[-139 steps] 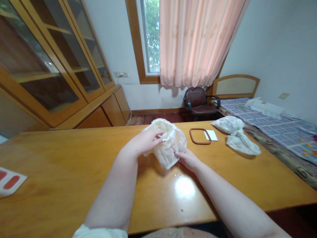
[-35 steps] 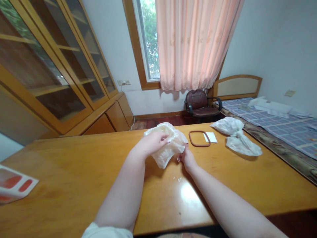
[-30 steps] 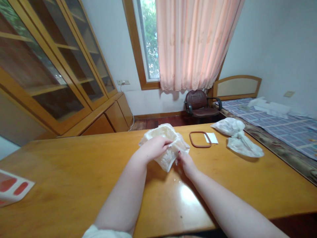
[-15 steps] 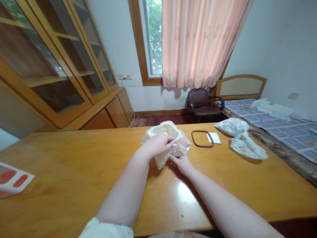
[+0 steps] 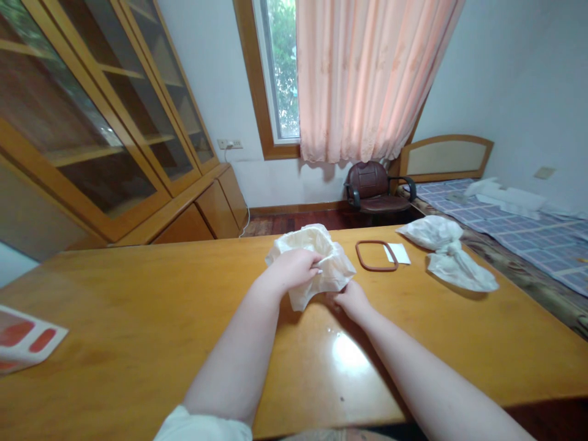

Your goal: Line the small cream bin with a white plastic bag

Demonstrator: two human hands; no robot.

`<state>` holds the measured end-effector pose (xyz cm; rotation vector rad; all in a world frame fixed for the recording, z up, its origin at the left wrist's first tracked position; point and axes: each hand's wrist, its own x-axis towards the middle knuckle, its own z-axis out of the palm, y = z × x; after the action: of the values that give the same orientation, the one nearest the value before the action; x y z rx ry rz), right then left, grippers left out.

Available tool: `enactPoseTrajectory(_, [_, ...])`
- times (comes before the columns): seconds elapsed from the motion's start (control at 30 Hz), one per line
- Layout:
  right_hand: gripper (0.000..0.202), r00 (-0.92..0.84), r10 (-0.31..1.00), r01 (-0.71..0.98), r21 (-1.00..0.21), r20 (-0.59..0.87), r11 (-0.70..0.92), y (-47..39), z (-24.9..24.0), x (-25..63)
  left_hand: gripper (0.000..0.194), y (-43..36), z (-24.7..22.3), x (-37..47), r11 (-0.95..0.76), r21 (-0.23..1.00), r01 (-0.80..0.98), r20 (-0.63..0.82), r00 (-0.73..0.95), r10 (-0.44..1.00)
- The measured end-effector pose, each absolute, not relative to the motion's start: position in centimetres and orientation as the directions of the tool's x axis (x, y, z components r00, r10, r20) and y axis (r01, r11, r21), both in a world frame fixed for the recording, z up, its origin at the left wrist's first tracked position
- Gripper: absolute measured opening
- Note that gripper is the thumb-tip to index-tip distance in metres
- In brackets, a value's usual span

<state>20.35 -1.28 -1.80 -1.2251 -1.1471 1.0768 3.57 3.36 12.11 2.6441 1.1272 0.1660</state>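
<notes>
A thin white plastic bag (image 5: 340, 272) with a wide mouth turned up stands near the far side of the table, its loose edges folded outward and hanging down. Whether a container is inside it is hidden. My left hand (image 5: 297, 269) reaches across the bag's mouth, its fingers closed on the rim at the near right. Lower down, my right hand (image 5: 353, 301) pinches the hanging edge at the bag's right; its fingertips are partly hidden. To the right lies a brown rounded-square ring (image 5: 376, 269), partly over a small white paper (image 5: 399, 253).
A knotted white plastic bag (image 5: 452, 251) lies at the table's right edge. A white box with red patches (image 5: 34, 340) sits at the far left of the wooden table (image 5: 151, 331). Beyond are a brown armchair (image 5: 374, 190), a bed (image 5: 509, 214) and a glass-door cabinet (image 5: 92, 116).
My right hand has moved a little to the right along the bag's lower edge. My left hand stays on the rim. The view has shifted slightly.
</notes>
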Motion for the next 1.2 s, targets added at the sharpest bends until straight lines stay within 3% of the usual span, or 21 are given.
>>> enactPoseTrajectory(0.07, [0.029, 0.284, 0.958, 0.035, -0.998, -0.041, -0.053, -0.8, -2.0, 21.6, 0.023, 3.3, 12.2, 3.5, -0.673, 0.267, 0.690, 0.009, 0.696, 0.718])
enactPoseTrajectory(0.13, [0.025, 0.468, 0.882, 0.009, -0.998, -0.054, -0.066, -0.2, -2.2, 22.7, 0.024, 3.3, 12.4, 3.3, -0.681, 0.261, 0.684, 0.002, 0.705, 0.709])
enactPoseTrajectory(0.2, [0.025, 0.608, 0.793, -0.007, -0.999, 0.023, 0.035, 0.2, -2.3, 23.3, 0.027, 3.2, 12.6, 3.1, -0.693, 0.258, 0.674, -0.015, 0.720, 0.694])
enactPoseTrajectory(0.27, [0.030, 0.653, 0.731, 0.065, -0.976, 0.198, 0.207, 0.0, -2.0, 23.5, 0.027, 3.0, 12.6, 2.8, -0.713, 0.251, 0.654, -0.029, 0.742, 0.670])
enactPoseTrajectory(0.37, [0.041, 0.461, 0.695, 0.305, -0.834, 0.551, 0.459, -0.9, -1.1, 23.4, 0.026, 2.8, 12.7, 2.6, -0.731, 0.253, 0.633, -0.049, 0.763, 0.644])
enactPoseTrajectory(0.43, [0.052, 0.230, 0.696, 0.428, -0.713, 0.680, 0.555, -1.6, -0.6, 23.2, 0.025, 2.6, 12.9, 2.5, -0.727, 0.302, 0.617, -0.055, 0.772, 0.633])
enactPoseTrajectory(0.5, [0.065, 0.078, 0.729, 0.468, -0.670, 0.680, 0.575, -2.0, -0.5, 22.9, 0.036, 2.7, 13.1, 2.5, -0.715, 0.384, 0.584, -0.006, 0.776, 0.630])
enactPoseTrajectory(0.57, [0.076, 0.014, 0.780, 0.430, -0.708, 0.625, 0.560, -2.0, -0.9, 22.7, 0.047, 3.1, 13.1, 2.2, -0.711, 0.462, 0.530, 0.131, 0.753, 0.645])
enactPoseTrajectory(0.67, [0.089, -0.007, 0.827, 0.276, -0.793, 0.563, 0.542, -1.6, -1.7, 22.5, 0.051, 4.4, 12.4, 0.9, -0.723, 0.503, 0.474, 0.408, 0.607, 0.682])
enactPoseTrajectory(0.73, [0.091, 0.038, 0.834, 0.176, -0.825, 0.551, 0.537, -1.3, -1.9, 22.8, 0.059, 5.4, 11.6, -0.4, -0.704, 0.512, 0.491, 0.495, 0.501, 0.710])
enactPoseTrajectory(0.87, [0.091, 0.121, 0.801, 0.114, -0.809, 0.587, 0.576, -0.3, -0.3, 24.0, 0.086, 7.0, 9.4, -3.2, -0.653, 0.601, 0.460, 0.471, 0.456, 0.755])
enactPoseTrajectory(1.0, [0.091, 0.001, 0.766, 0.121, -0.760, 0.643, 0.639, 1.8, 2.1, 25.0, 0.119, 7.7, 6.9, -3.4, -0.653, 0.715, 0.251, 0.459, 0.537, 0.708])
enactPoseTrajectory(1.1, [0.088, -0.045, 0.754, 0.096, -0.749, 0.655, 0.656, 3.8, 3.0, 24.8, 0.132, 7.8, 5.3, -2.3, -0.566, 0.818, 0.104, 0.424, 0.556, 0.715])
enactPoseTrajectory(1.2, [0.091, -0.133, 0.787, 0.079, -0.785, 0.603, 0.614, 5.0, 3.3, 24.2, 0.136, 7.5, 4.7, -1.6, -0.538, 0.841, 0.067, 0.413, 0.563, 0.716])
